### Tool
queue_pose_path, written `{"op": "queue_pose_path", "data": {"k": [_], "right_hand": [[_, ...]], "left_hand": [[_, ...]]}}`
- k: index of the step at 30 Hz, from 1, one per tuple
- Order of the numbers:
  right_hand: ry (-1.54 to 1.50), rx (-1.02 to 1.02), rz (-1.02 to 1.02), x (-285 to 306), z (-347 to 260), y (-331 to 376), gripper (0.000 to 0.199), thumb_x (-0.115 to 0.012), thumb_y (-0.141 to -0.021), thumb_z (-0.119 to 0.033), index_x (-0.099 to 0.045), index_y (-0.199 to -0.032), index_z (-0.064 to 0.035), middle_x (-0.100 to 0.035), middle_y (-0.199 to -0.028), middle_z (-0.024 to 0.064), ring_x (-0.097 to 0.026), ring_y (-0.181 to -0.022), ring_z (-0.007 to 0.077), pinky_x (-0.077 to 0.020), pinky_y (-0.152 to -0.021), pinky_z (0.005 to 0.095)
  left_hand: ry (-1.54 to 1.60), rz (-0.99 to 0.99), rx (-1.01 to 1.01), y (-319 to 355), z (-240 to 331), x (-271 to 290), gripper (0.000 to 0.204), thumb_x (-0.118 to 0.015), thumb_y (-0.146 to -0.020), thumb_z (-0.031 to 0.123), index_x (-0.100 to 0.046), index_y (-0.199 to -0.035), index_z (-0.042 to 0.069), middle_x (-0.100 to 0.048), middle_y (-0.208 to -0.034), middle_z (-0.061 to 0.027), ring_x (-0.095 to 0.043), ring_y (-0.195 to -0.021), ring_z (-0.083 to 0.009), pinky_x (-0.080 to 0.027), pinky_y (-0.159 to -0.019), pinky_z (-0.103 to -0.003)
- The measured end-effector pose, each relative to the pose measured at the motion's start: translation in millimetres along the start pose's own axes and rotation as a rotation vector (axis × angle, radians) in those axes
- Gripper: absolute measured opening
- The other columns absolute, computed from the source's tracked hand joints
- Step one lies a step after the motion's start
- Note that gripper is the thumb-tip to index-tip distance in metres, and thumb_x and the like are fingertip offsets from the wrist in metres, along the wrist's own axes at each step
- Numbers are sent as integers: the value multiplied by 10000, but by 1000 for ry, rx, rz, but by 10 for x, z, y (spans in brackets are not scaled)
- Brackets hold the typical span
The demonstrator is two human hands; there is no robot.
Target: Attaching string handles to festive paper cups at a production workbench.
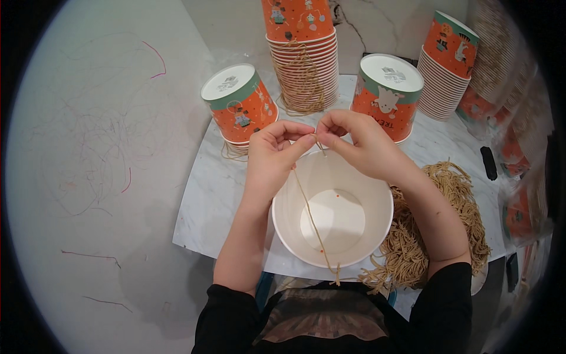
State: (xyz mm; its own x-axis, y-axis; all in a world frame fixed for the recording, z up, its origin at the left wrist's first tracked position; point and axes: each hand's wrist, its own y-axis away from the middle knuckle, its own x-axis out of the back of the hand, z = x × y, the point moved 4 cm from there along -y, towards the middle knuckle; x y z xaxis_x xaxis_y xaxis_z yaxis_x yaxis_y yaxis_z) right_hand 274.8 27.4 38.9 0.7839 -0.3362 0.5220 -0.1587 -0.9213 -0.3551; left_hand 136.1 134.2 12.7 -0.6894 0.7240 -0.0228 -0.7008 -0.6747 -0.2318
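Observation:
Over the far rim of a white-lined paper bucket [377, 236], my left hand [272, 152] and my right hand [367, 146] meet with their fingertips nearly touching. Both are closed in a pinch on a thin tan cord [311, 213]. From the fingers the cord runs down across the bucket's open mouth to a knotted, frayed end past the near rim. A short pale tip sticks down below my right fingertips; I cannot make out what it is. Small orange dots show inside the bucket. Beside my right forearm lies a heap of tan cords [407, 259].
Upside-down orange and green buckets stand at the back left [239, 106] and back right [386, 94]. Between them rises a tall bucket stack [303, 71] with cord draped over it; another stack [445, 76] is farther right. Plastic-wrapped buckets [519, 147] line the right side. A scribbled wall [106, 177] borders the left.

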Motion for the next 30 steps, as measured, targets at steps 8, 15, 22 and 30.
{"op": "queue_pose_path", "data": {"k": [8, 15, 22, 30], "right_hand": [[-155, -83, -98, -59, 128, -25, 124, -626, -969, -118, -605, -984, 4, -614, -873, -15, -553, -810, 49, -459, -701, 229], [-652, -368, -249, -92, 275, -20, 75, -604, -1006, -125, -582, -1019, -54, -603, -905, -45, -555, -770, 10, -458, -662, 188], [-631, -346, -203, -88, 212, -19, 88, -627, -990, -133, -595, -1004, -52, -615, -896, -40, -566, -766, 9, -460, -650, 183], [-183, -23, 15, -61, 152, -39, 189, -709, -889, -172, -659, -914, 8, -672, -808, 30, -618, -740, 108, -496, -674, 274]], "left_hand": [[85, 0, 5, -10, -40, 43, 209, -760, -856, 2, -664, -1040, -22, -699, -887, -50, -598, -664, -7, -452, -557, -147], [12, -81, 107, -1, -18, 61, 123, -718, -848, -16, -697, -969, -29, -700, -844, -39, -597, -625, -9, -448, -542, -162], [-34, -61, 108, 27, 56, 45, 152, -766, -846, 58, -732, -966, -28, -699, -794, -14, -575, -609, -6, -427, -531, -169], [-73, -31, 70, 21, 17, 58, 171, -748, -914, 170, -750, -966, 7, -690, -781, 19, -505, -596, 5, -369, -500, -177]]}}
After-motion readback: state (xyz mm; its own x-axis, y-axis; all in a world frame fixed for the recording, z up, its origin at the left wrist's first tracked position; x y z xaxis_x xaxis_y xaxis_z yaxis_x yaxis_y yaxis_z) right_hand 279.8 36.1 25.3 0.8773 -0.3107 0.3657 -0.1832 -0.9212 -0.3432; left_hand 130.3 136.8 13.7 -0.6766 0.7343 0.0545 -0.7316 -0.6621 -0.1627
